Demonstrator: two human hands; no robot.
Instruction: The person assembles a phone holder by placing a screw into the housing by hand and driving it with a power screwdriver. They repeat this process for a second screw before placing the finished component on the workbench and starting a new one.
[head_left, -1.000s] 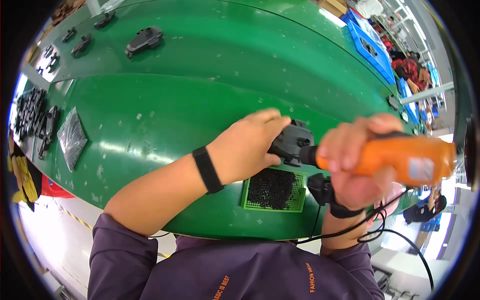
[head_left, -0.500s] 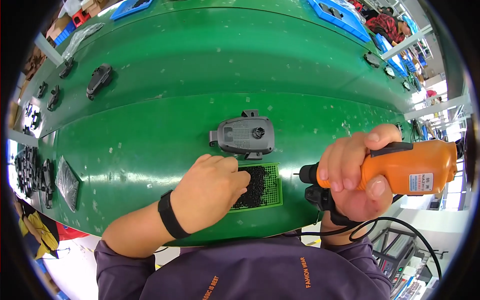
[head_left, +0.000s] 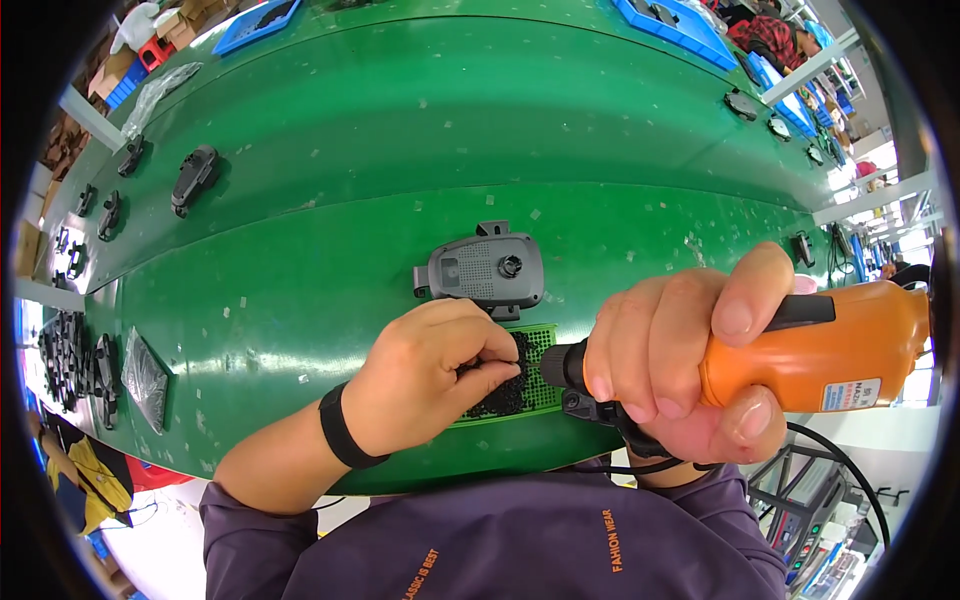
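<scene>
Orange driver (head_left: 815, 355) gripped in the right hand (head_left: 670, 350)! The left hand (head_left: 430, 360) pinches finger and thumb together at the green tray's (head_left: 544, 387) black bits (head_left: 502, 402), whether on one, I can't tell; just beyond, the grey housing (head_left: 480, 268) lies on the bench (head_left: 330, 230).

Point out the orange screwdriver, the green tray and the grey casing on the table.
Orange screwdriver (head_left: 850, 345): head view, on its orange body.
Green tray (head_left: 539, 396): head view, on its bare perforated floor.
Grey casing (head_left: 480, 268): head view, on its upper face.
</scene>
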